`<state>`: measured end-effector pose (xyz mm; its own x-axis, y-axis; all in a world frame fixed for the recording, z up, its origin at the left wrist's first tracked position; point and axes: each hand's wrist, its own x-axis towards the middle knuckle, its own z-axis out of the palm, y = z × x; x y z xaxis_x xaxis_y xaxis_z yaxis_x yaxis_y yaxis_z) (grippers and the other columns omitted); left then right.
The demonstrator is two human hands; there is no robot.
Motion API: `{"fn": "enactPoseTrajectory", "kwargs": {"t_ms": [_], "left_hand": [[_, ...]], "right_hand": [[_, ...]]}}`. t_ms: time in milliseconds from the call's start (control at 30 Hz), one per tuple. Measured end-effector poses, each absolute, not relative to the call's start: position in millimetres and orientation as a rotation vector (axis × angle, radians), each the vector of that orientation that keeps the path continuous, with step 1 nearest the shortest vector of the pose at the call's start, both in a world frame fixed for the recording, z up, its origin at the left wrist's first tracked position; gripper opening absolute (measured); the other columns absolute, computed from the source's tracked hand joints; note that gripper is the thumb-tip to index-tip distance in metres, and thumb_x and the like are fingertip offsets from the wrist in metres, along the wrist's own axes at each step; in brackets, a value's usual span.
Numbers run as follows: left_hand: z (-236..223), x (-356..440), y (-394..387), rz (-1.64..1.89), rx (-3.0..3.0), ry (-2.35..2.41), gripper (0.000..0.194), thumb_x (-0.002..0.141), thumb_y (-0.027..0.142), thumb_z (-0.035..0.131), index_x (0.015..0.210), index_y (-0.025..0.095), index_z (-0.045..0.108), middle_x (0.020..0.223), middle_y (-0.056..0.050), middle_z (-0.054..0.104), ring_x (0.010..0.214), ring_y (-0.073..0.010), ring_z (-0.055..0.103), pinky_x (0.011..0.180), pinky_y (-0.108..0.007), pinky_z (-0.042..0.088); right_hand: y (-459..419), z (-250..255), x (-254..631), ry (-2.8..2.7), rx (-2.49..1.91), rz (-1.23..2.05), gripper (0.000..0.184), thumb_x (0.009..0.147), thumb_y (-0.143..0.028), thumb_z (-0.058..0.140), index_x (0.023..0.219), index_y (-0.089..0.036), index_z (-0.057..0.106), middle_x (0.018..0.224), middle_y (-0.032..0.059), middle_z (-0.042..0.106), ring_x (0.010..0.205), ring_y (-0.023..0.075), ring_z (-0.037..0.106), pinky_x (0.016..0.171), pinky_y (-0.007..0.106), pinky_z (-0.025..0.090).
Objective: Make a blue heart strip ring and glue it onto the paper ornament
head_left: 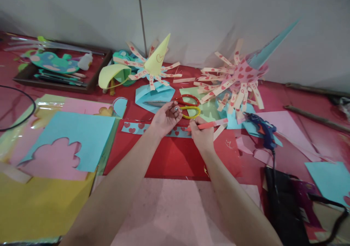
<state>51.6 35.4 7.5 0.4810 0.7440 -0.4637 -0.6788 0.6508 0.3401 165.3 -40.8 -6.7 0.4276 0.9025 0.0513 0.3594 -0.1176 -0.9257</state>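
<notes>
The right hand (202, 131) closes its fingers round a red marker (207, 125), held aslant with its left end low over the heart-printed strip (146, 128); whether it touches there I cannot tell. The left hand (168, 118) is turned palm up, fingers loosely curled — whether the small shiny spot among them is something gripped, I cannot tell; the strip, flat blue paper with red hearts, lies beneath both hands on a smooth red sheet (175, 156), probably to keep its face level for the pen; the scissors (158, 103), steel-bladed with red and yellow loops, rest just behind, seemingly within easy reach; farther back stand a pointed yellow cone (155, 62) and a pink heart-patterned piece (243, 72) — both fringed with stiff, pale paper strips.
</notes>
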Motion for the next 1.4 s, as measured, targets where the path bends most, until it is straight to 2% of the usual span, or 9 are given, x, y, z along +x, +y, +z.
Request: {"fn": "enactPoseTrajectory", "kwargs": {"t_ms": [233, 500, 633, 800, 933, 1000, 1167, 1300, 1400], "left_hand": [[6.9, 52.0, 35.2, 0.873, 0.11, 0.611, 0.017, 0.083, 0.014, 0.047, 0.068, 0.015, 0.055, 0.05, 0.003, 0.052, 0.049, -0.0066, 0.054, 0.055, -0.017, 0.047], [3.4, 51.4, 35.7, 0.874, 0.112, 0.586, 0.019, 0.084, 0.014, 0.045, 0.069, 0.014, 0.056, 0.051, 0.002, 0.053, 0.05, -0.0068, 0.055, 0.057, -0.018, 0.047], [3.8, 51.6, 35.4, 0.871, 0.123, 0.588, 0.021, 0.085, 0.014, 0.043, 0.068, 0.014, 0.056, 0.052, 0.002, 0.053, 0.05, -0.0067, 0.055, 0.057, -0.017, 0.046], [4.4, 52.4, 36.1, 0.87, 0.109, 0.587, 0.022, 0.085, 0.015, 0.042, 0.068, 0.014, 0.056, 0.051, 0.002, 0.053, 0.051, -0.0066, 0.055, 0.057, -0.018, 0.046], [2.7, 52.6, 36.5, 0.874, 0.111, 0.587, 0.023, 0.086, 0.014, 0.042, 0.068, 0.014, 0.056, 0.052, 0.002, 0.054, 0.051, -0.0069, 0.055, 0.057, -0.018, 0.046], [1.6, 52.6, 36.3, 0.871, 0.12, 0.584, 0.023, 0.086, 0.014, 0.042, 0.068, 0.014, 0.056, 0.053, 0.002, 0.054, 0.051, -0.0069, 0.055, 0.057, -0.018, 0.046], [-0.8, 52.6, 36.8, 0.877, 0.131, 0.601, 0.023, 0.086, 0.014, 0.043, 0.067, 0.013, 0.057, 0.053, 0.001, 0.055, 0.051, -0.0072, 0.056, 0.057, -0.018, 0.047], [-0.4, 52.1, 37.3, 0.876, 0.138, 0.606, 0.022, 0.085, 0.014, 0.043, 0.068, 0.013, 0.057, 0.053, 0.001, 0.054, 0.052, -0.0074, 0.056, 0.058, -0.019, 0.047], [1.9, 52.2, 36.8, 0.872, 0.154, 0.626, 0.021, 0.085, 0.014, 0.044, 0.068, 0.014, 0.057, 0.053, 0.001, 0.054, 0.052, -0.0074, 0.056, 0.058, -0.019, 0.047]], "right_hand": [[-40.9, -5.3, 166.4, -0.934, -1.677, 0.687, 0.033, 0.079, -0.036, 0.05, 0.053, -0.022, 0.034, 0.041, -0.0075, 0.037, 0.033, 0.009, 0.045, 0.034, 0.019, 0.035], [-48.9, -7.5, 167.4, -0.99, -1.72, 0.681, 0.036, 0.083, -0.043, 0.047, 0.055, -0.021, 0.042, 0.044, -0.0046, 0.047, 0.037, 0.0097, 0.048, 0.038, 0.021, 0.039], [-48.5, -7.2, 167.8, -0.877, -1.601, 0.822, 0.036, 0.083, -0.047, 0.047, 0.058, -0.021, 0.047, 0.045, -0.0058, 0.045, 0.034, 0.0087, 0.045, 0.036, 0.021, 0.039], [-51.3, -6.5, 167.7, -0.82, -1.469, 0.82, 0.036, 0.083, -0.047, 0.048, 0.058, -0.02, 0.048, 0.047, -0.005, 0.047, 0.038, 0.0088, 0.05, 0.037, 0.02, 0.036], [-56.7, -5.4, 167.3, -0.893, -1.406, 0.752, 0.04, 0.087, -0.046, 0.043, 0.057, -0.02, 0.049, 0.037, -0.0075, 0.036, 0.031, 0.0068, 0.038, 0.035, 0.02, 0.03], [-58.6, -5.0, 166.9, -0.928, -1.378, 0.736, 0.04, 0.087, -0.048, 0.042, 0.059, -0.02, 0.049, 0.038, -0.0078, 0.036, 0.029, 0.0055, 0.032, 0.032, 0.02, 0.025], [-59.9, -4.1, 166.0, -1.015, -1.269, 0.908, 0.035, 0.085, -0.053, 0.044, 0.07, -0.022, 0.049, 0.041, -0.0097, 0.035, 0.028, 0.0056, 0.032, 0.03, 0.019, 0.023], [-56.8, -4.6, 167.0, -0.934, -1.307, 0.882, 0.038, 0.086, -0.055, 0.042, 0.066, -0.022, 0.046, 0.04, -0.0099, 0.034, 0.026, 0.0047, 0.028, 0.028, 0.019, 0.02], [-53.4, -5.6, 168.2, -0.856, -1.348, 0.872, 0.04, 0.086, -0.055, 0.041, 0.064, -0.022, 0.046, 0.038, -0.0097, 0.034, 0.027, 0.0052, 0.03, 0.029, 0.019, 0.026]]}}
